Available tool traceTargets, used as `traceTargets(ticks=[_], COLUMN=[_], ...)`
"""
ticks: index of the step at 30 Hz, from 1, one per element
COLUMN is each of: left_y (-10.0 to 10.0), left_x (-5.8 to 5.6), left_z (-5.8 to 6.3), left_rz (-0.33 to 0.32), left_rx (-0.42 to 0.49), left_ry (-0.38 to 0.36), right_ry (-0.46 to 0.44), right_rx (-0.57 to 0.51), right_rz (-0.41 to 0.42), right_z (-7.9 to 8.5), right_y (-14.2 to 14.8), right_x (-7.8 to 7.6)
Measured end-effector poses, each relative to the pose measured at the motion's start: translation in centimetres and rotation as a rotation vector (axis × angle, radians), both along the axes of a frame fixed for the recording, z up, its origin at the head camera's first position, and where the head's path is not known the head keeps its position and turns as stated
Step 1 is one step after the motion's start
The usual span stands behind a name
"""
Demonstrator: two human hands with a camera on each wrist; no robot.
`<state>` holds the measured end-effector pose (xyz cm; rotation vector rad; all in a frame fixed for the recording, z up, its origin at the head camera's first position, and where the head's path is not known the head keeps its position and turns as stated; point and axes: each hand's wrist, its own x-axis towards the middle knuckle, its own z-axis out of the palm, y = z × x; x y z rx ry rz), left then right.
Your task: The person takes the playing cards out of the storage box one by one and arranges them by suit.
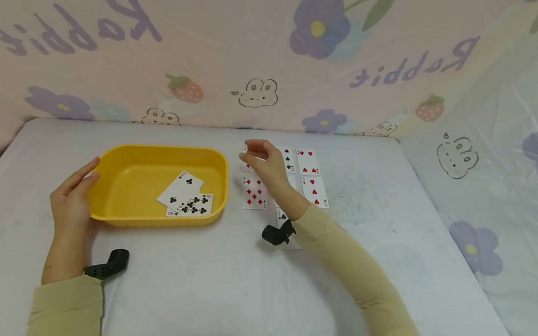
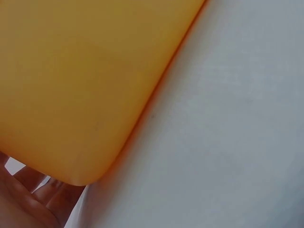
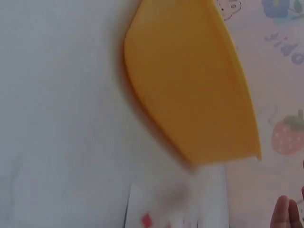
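Observation:
My left hand (image 1: 71, 200) grips the left end of a yellow plastic basin (image 1: 155, 151), with fingertips over its rim. Inside the basin lie a two of clubs (image 1: 176, 187) and a six of clubs (image 1: 204, 204), partly overlapping. My right hand (image 1: 271, 168) is over the playing cards to the right of the basin, fingers bent and thumb apart from them. Between thumb and fingers part of a red-pipped card (image 1: 245, 149) shows; the hand hides the rest. Just below is a seven of diamonds (image 1: 254, 192). The right fingertips (image 3: 281, 211) appear low in the right wrist view.
Several face-up cards lie in rows, including a four of hearts (image 1: 308, 162), a three of hearts (image 1: 315, 191) and a spade card (image 1: 289, 160). My right arm partly covers others. A white cloth (image 1: 198, 298) covers the table; a printed curtain (image 1: 223, 46) stands behind.

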<state>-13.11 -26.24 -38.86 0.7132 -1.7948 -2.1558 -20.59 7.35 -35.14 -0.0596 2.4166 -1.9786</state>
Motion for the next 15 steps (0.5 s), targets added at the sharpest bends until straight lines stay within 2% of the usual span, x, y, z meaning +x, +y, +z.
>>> traceTargets(ticks=[6,11,15], left_y=[0.0,0.1,0.0], left_x=[0.0,0.0,0.0], left_z=[0.0,0.0,0.0], left_rz=[-0.003,-0.01,-0.004], left_rx=[0.024,0.018,0.026], left_ry=[0.008,0.009,0.013], right_ry=[-0.007,-0.073,-0.121], right_rx=[0.022,0.027,0.079], right_rz=[0.079,0.13,0.16], right_z=[0.5,0.7,0.9], right_y=[-3.0,-5.0,-6.7], right_x=[0.5,0.7,1.1])
